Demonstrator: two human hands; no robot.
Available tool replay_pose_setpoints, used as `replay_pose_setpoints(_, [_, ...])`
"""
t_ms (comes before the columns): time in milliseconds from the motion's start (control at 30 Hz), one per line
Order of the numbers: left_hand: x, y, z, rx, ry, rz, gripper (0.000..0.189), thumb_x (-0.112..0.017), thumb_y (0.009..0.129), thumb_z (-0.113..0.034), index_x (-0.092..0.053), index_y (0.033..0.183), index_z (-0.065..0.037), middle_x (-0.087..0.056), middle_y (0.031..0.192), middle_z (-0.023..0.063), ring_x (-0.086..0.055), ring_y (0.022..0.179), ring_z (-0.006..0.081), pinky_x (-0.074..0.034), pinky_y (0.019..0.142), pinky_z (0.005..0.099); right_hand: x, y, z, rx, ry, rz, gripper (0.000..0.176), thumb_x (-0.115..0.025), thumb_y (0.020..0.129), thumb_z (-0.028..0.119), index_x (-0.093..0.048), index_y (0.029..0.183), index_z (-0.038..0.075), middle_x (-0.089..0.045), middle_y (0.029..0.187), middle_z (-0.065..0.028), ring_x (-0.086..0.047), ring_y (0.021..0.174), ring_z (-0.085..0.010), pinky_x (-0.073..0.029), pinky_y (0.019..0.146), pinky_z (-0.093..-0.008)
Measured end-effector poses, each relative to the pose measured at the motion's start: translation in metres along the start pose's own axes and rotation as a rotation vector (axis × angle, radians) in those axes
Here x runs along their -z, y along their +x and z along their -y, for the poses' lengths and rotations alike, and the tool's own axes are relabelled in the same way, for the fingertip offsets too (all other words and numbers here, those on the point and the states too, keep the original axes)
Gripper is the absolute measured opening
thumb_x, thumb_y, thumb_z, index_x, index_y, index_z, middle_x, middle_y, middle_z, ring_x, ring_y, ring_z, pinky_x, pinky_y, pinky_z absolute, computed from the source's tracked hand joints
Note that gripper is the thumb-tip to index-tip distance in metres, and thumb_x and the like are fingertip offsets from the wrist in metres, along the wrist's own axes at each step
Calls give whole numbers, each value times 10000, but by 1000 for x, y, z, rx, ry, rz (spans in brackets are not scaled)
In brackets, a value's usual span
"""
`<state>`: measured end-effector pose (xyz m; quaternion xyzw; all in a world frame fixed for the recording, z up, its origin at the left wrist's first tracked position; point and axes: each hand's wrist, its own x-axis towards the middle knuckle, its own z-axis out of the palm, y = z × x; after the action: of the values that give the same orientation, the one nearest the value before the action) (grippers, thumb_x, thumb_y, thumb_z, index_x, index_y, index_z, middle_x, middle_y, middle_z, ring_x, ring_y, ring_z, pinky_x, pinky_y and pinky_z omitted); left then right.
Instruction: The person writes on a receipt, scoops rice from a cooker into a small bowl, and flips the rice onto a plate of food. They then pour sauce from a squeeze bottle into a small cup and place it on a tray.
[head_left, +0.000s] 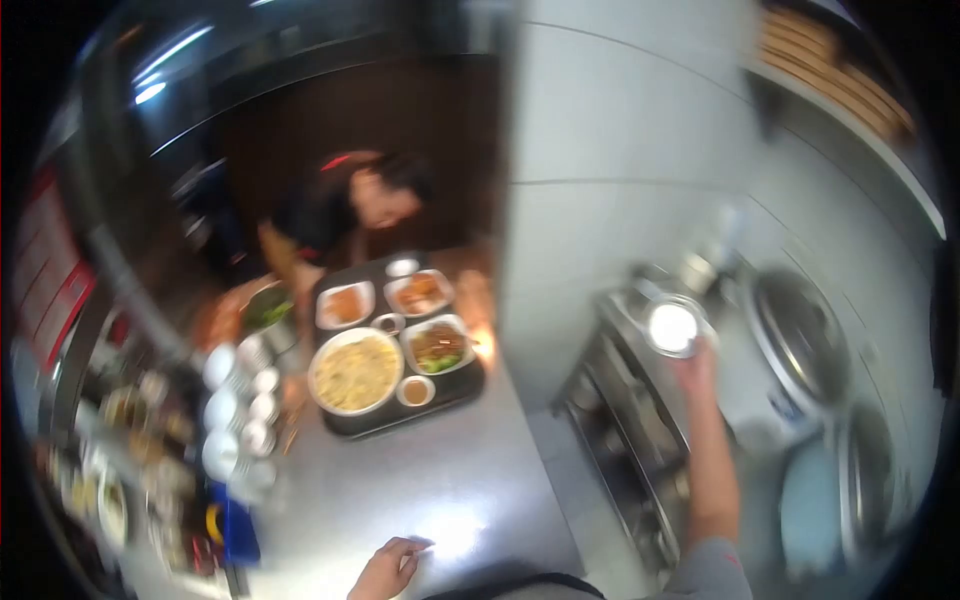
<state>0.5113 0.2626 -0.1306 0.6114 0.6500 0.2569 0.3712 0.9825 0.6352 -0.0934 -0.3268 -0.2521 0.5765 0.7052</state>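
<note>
My left hand (392, 568) is low over the steel counter (400, 480), fingers pressed together; whether anything is between them is too small to tell. Out to the right, my right hand (697, 365) is at the near edge of a round container (673, 328) with a bright white inside, its fingers closed on the rim. Farther up the counter lies a black tray (455, 388) bearing a large bowl of yellowish food (356, 372), a dish of meat and greens (438, 345), two dishes of orange food and small sauce cups.
Behind the tray a person (385, 195) leans over the counter. White cups (222, 410) stand stacked at the left, near a blue box (235, 525). A large lidded pot (800, 335) stands at the right, beside a metal rack (620, 430). A pale wall (620, 120) divides the view.
</note>
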Motion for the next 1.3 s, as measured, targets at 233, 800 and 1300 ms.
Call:
replay_pose_setpoints(233, [-44,-6,-32,329,44,-71,323,-506,833,-69,-582,1141,-126,-588,1100,115,-573,992,252,-472,859,349,28,234,2,1029,-1306,-6,538,-442,774,2,-373,1306,-26,-403,1321,-211,-367,1241,-334,-243,1058,-379])
replay_pose_setpoints(800, [-78,-59,-12,290,-9,-196,258,-497,869,-138,-572,1114,-108,-562,1089,115,-557,1003,287,-450,885,374,18,166,-82,987,-1762,488,454,-469,920,302,-436,1303,61,-351,1369,-203,-300,1270,-369,-233,1041,-458])
replay_pose_setpoints(1300, [-38,-436,77,414,-34,-702,216,-520,842,-83,-571,1049,-50,-572,1037,144,-574,928,314,-460,823,374,-165,-439,-286,25,-789,1118,282,-589,801,6,-577,1082,-17,-574,1110,-100,-513,1081,-206,-385,948,-331])
